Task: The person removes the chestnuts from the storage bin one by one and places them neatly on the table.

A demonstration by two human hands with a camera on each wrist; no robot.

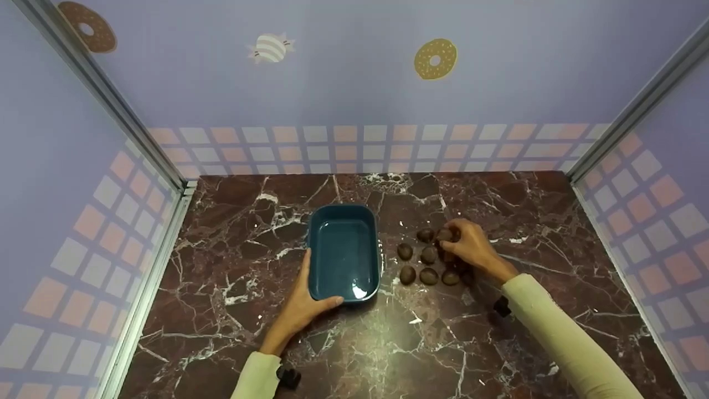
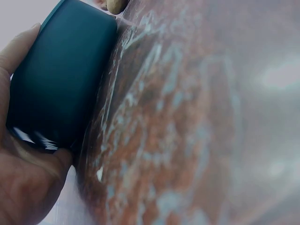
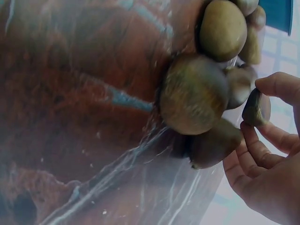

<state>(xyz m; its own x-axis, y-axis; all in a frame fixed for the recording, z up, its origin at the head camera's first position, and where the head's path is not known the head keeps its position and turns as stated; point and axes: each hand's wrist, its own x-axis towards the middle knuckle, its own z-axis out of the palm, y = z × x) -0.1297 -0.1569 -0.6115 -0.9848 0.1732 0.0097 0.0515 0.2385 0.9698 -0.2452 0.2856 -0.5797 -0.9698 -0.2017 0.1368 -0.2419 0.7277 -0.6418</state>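
Note:
A teal baking dish (image 1: pixel 344 255) with nothing inside stands on the marble-patterned tabletop, left of a group of brown chestnuts (image 1: pixel 429 255). My left hand (image 1: pixel 299 307) grips its near left corner, thumb at the front edge and fingers along the left wall. From the left wrist, the dish's dark outer side (image 2: pixel 63 75) shows between fingers and thumb. Over the right part of the group is my right hand (image 1: pixel 473 246), pinching one chestnut (image 3: pixel 255 108) between thumb and fingertips. Right beside it in the right wrist view lies a large rounded chestnut (image 3: pixel 194 93). The right hand partly hides some chestnuts in the head view.
Lilac walls surround the tabletop (image 1: pixel 232 221) at the back and both sides, joined by metal corner rails (image 1: pixel 99 83). The chestnuts lie in loose rows close to the dish's right side. A dark wrist camera (image 1: pixel 289 378) sits at the left sleeve.

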